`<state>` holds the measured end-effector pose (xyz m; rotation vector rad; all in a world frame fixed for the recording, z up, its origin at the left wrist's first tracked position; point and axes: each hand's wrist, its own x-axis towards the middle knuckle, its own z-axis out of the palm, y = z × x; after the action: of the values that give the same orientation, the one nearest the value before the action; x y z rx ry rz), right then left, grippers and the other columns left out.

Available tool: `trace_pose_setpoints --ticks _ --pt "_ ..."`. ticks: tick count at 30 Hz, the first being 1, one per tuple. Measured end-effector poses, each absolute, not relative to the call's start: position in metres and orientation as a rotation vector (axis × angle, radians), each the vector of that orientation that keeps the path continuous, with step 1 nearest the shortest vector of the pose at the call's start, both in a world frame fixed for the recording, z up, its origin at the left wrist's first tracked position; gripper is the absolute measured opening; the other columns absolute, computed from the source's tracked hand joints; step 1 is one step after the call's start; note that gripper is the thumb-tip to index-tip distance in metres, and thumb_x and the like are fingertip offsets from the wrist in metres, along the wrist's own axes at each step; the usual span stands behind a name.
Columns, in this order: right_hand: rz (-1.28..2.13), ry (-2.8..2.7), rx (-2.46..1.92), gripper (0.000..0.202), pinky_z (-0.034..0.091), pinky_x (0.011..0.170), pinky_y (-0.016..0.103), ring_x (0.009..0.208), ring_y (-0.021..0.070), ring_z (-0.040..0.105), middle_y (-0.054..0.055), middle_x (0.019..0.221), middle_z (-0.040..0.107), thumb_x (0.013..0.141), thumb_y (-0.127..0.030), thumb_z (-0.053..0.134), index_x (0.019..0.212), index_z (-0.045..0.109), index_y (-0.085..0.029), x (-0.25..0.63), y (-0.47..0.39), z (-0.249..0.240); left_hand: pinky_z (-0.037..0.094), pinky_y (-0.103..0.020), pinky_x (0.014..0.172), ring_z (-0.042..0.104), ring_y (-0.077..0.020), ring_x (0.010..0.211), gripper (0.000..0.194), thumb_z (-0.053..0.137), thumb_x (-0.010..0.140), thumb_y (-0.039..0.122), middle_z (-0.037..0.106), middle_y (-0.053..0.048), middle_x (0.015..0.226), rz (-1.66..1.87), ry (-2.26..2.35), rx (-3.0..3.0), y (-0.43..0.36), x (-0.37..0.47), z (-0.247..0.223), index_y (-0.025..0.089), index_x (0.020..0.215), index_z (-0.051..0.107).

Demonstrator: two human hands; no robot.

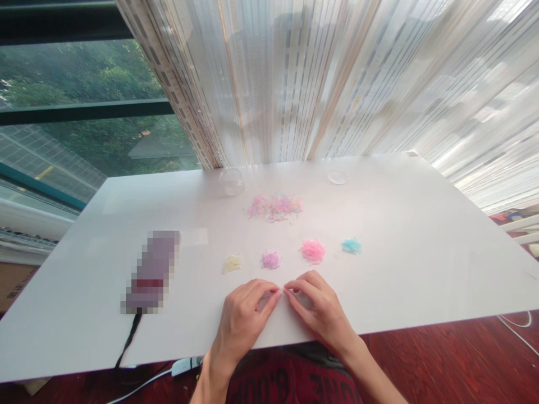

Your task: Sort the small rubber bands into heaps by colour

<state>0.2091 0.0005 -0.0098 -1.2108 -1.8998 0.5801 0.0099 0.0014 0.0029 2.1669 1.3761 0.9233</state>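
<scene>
Your left hand (246, 307) and right hand (323, 306) nearly meet, each pinched narrow; whether on anything, you cannot tell. Beyond, left to right on the surface (421, 252), lie yellow strands (232, 263), purple strands (270, 260), pink strands (312, 251), blue strands (351, 246); farther, a mixed pile (275, 207).

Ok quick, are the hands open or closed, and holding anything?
Left hand: pinched closed; too small to tell if anything's held.
Right hand: pinched closed too; can't tell if anything's held.
</scene>
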Motion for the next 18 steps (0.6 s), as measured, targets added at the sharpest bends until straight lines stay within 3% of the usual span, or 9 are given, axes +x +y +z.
trace_pose_setpoints --ticks 11,18 --pt "0.525 -1.893 -1.201 0.017 0.059 0.069 0.032 0.077 0.0198 0.067 0.004 0.082 0.067 0.105 -0.023 0.059 0.101 0.075 -0.024 0.2088 0.0018 -0.0087 0.059 -0.028 0.066 0.067 -0.0154 0.063 0.013 0.066 0.102 0.032 0.080 -0.003 0.094 0.984 1.398 2.163 0.0012 0.0100 -0.0041 0.023 0.108 0.073" --pt "0.486 -1.896 -1.181 0.019 0.060 0.068 0.032 0.075 0.0199 0.068 0.004 0.081 0.067 0.105 -0.025 0.059 0.097 0.076 -0.023 0.2083 0.0036 -0.0084 0.060 -0.027 0.069 0.070 -0.0160 0.068 0.013 0.064 0.103 0.027 0.079 -0.002 0.089 0.984 1.391 2.161 0.0016 0.0106 -0.0019 0.023 0.099 0.075"
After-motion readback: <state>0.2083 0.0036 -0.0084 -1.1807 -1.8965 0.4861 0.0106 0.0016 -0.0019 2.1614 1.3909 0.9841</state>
